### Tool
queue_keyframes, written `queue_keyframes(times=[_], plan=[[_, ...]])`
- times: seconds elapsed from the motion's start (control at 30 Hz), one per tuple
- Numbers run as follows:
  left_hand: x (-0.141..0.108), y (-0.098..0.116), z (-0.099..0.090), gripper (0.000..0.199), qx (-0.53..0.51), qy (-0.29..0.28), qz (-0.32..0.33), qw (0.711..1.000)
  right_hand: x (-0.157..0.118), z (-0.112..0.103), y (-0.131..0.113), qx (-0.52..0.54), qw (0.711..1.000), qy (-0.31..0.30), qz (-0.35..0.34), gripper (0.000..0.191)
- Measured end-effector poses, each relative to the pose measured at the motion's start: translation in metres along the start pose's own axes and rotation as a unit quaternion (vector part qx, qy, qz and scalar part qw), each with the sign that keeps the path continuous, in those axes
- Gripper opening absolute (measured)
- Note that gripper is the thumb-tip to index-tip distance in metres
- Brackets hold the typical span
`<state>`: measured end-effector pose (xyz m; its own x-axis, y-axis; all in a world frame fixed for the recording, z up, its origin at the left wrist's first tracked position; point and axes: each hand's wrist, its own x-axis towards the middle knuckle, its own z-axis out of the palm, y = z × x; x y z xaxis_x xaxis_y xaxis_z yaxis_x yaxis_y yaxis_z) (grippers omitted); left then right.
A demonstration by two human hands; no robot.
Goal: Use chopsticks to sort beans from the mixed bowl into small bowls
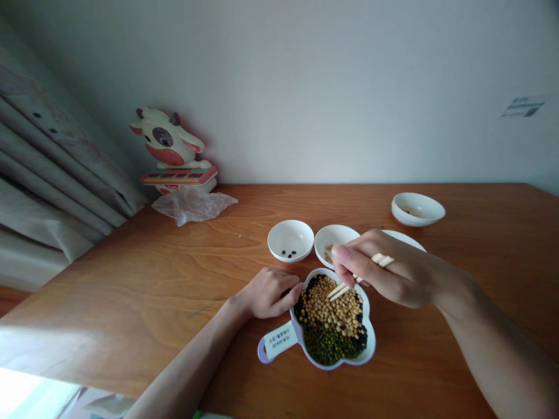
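Observation:
My right hand (384, 270) grips a pair of chopsticks (343, 289), their tips down at the yellow soybeans (323, 302). The soybeans lie in a lilac-edged bowl with a handle (371, 340), together with green mung beans (329, 344) and black beans (312, 283). No bean can be made out between the tips. At the bowl's left rim my left hand (271, 293) is closed, thumb against the edge and fingers curled. Behind stand a white bowl (290, 231) with several black beans and a second white bowl (336, 233) with a few soybeans, partly covered by my right hand.
Another white bowl (404, 237) is mostly hidden behind my right hand. Farther back right, a white bowl (418, 218) holds a few small pieces. A cow-shaped toy keyboard (179, 154) and a crumpled plastic bag (192, 206) sit at the back left, near a curtain (56, 180).

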<state>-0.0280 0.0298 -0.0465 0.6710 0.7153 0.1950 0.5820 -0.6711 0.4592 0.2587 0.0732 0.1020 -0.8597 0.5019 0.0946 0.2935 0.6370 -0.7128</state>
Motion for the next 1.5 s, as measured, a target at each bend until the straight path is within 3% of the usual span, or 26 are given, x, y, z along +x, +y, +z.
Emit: queue_keyframes(times=[1.5], plan=[[0.0012, 0.0028, -0.0040, 0.045, -0.011, 0.002, 0.008, 1.000, 0.0015, 0.0001, -0.0017, 0.007, 1.000, 0.000, -0.016, 0.065]])
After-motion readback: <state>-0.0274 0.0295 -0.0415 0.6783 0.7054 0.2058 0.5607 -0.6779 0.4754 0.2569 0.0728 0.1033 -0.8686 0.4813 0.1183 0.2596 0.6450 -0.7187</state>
